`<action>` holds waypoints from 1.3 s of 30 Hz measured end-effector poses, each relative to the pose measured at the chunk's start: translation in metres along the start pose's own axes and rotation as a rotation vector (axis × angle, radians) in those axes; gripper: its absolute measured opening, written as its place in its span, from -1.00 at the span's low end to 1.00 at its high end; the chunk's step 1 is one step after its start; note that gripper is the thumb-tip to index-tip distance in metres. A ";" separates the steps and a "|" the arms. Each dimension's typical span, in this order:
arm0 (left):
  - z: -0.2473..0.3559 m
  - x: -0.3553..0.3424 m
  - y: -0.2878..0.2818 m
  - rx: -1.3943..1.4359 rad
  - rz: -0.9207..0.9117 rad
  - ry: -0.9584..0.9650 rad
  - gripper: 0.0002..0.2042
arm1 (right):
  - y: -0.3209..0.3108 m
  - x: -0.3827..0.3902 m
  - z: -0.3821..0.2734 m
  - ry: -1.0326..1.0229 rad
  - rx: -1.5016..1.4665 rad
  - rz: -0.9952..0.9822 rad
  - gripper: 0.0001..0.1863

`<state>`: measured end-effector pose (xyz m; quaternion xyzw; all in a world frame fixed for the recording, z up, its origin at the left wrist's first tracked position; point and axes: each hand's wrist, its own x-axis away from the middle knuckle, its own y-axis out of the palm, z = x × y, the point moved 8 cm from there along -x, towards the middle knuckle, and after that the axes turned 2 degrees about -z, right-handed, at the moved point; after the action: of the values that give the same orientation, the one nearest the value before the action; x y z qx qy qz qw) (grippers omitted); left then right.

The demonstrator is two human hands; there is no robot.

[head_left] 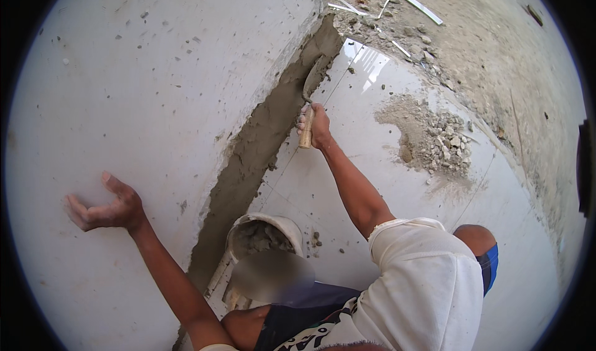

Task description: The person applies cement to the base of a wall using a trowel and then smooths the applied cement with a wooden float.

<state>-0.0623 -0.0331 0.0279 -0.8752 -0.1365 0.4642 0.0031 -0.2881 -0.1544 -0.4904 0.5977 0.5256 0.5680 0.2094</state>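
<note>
A trowel (307,127) with a pale wooden handle is gripped in my right hand (318,126). Its blade rests at the grey mortar strip (264,124) along the foot of the white wall, near the strip's far end. My left hand (107,207) is raised over the white wall surface (143,103), fingers curled loosely and apart, with nothing in it; whether it touches the wall I cannot tell. Between my arms, close to my body, stands a white bucket (292,227) with grey mortar (261,234) inside. A blurred patch hides part of the area below the bucket.
On the glossy white floor tiles (347,183), a heap of rubble and sand (444,143) lies to the right. Beyond the tile edge, bare ground (496,59) carries broken bits and white strips (410,0). Small mortar crumbs dot the tiles near the bucket.
</note>
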 end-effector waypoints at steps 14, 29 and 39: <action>0.001 -0.002 0.001 -0.002 -0.016 0.000 -0.31 | -0.001 0.009 -0.041 -0.160 0.053 0.112 -0.61; 0.002 -0.004 -0.001 -0.031 -0.025 0.023 -0.30 | -0.008 -0.038 -0.065 -0.005 0.161 0.184 -0.59; -0.001 -0.001 0.004 -0.093 -0.049 -0.003 -0.23 | 0.032 0.034 0.036 0.056 0.075 0.123 -0.66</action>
<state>-0.0608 -0.0366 0.0290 -0.8701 -0.1795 0.4582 -0.0264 -0.2499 -0.1242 -0.4574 0.6201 0.5145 0.5762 0.1368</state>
